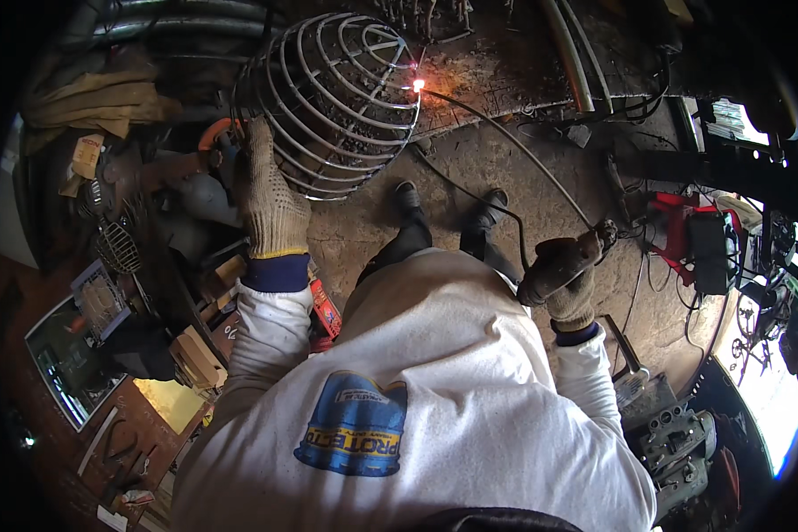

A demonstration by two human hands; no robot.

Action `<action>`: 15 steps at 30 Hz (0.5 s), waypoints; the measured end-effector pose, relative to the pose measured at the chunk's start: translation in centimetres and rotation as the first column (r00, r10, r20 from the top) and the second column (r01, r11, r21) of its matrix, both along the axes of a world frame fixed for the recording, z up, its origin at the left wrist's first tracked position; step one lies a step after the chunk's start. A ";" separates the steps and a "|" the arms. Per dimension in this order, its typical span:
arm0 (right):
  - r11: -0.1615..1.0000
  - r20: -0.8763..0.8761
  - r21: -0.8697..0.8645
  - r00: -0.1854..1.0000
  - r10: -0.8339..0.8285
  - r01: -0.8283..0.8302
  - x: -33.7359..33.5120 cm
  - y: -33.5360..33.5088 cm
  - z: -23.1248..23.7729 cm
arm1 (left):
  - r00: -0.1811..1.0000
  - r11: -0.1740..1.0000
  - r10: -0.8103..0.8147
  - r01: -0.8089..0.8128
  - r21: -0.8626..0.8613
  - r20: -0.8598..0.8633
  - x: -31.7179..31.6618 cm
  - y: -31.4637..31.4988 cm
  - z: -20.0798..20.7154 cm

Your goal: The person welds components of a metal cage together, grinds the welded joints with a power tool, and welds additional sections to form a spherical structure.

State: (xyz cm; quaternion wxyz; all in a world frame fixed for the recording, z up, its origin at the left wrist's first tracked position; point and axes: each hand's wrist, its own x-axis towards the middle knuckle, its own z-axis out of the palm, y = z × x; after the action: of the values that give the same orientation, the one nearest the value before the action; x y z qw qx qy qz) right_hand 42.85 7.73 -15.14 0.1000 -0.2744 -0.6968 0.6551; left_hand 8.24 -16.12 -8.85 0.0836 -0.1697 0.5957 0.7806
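Note:
A round cage of bent metal bars (341, 102) lies on its side at the edge of the dark workbench (514, 75). My left hand (273, 199), in a knitted dotted glove, grips the cage's left rim; some of its fingers are hidden behind the bars. My right hand (566, 275), in a dirty, darkened glove, is closed round an electrode holder (605, 235), mostly covered by the glove. From the holder a long, thin welding rod (514, 137) reaches up and left. Its tip glows orange-white against the right side of the cage.
An orange curved handle (215, 135) is beside my left hand. Brown cloth (97, 99) lies at the far left. Black cable (470, 191) crosses the floor near my shoes (408, 197). A red-and-black object (696, 239) and machine parts (674, 443) stand at the right.

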 end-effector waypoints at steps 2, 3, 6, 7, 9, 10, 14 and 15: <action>0.997 -0.050 -0.071 0.998 -0.027 0.023 0.6 -0.1 -1.2 | 0.997 1.000 0.004 -0.003 0.005 -0.072 -0.3 -0.3 -0.7; 0.989 -0.098 -0.143 0.994 -0.058 0.044 0.5 -0.2 -1.3 | 0.997 1.000 0.003 -0.002 0.005 -0.072 -0.1 0.1 -0.2; 0.974 -0.126 -0.216 0.987 -0.101 0.073 0.1 -0.7 -1.1 | 0.998 0.981 0.055 -0.051 -0.189 0.016 -0.4 0.8 0.8; 0.967 -0.076 -0.235 0.991 -0.114 0.093 0.4 -0.7 -1.1 | 0.998 0.980 0.054 -0.050 -0.190 0.018 -0.3 0.6 0.7; 0.953 0.022 -0.271 0.990 -0.137 0.138 0.9 -0.5 -1.2 | 0.982 0.951 -0.137 0.094 -0.294 -0.129 0.1 0.3 0.4; 0.988 0.060 -0.109 0.993 -0.101 0.107 0.7 -0.1 -1.4 | 0.964 0.938 -0.187 0.118 -0.326 -0.190 0.0 0.2 0.2; 0.963 0.041 -0.171 0.978 -0.204 0.208 0.1 -0.3 -0.4 | 0.989 0.993 -0.070 0.056 -0.108 -0.128 -0.2 -0.2 0.3; 0.963 0.039 -0.170 0.978 -0.204 0.208 0.2 -0.4 -0.4 | 0.993 0.997 -0.057 0.050 -0.064 -0.108 -0.2 -0.3 0.2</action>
State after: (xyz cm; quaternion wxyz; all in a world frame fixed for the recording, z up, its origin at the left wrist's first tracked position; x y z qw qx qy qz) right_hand 43.01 7.38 -15.57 0.1362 -0.3599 -0.6060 0.6962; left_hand 8.01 -16.38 -8.66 0.0663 -0.1130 0.6272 0.7678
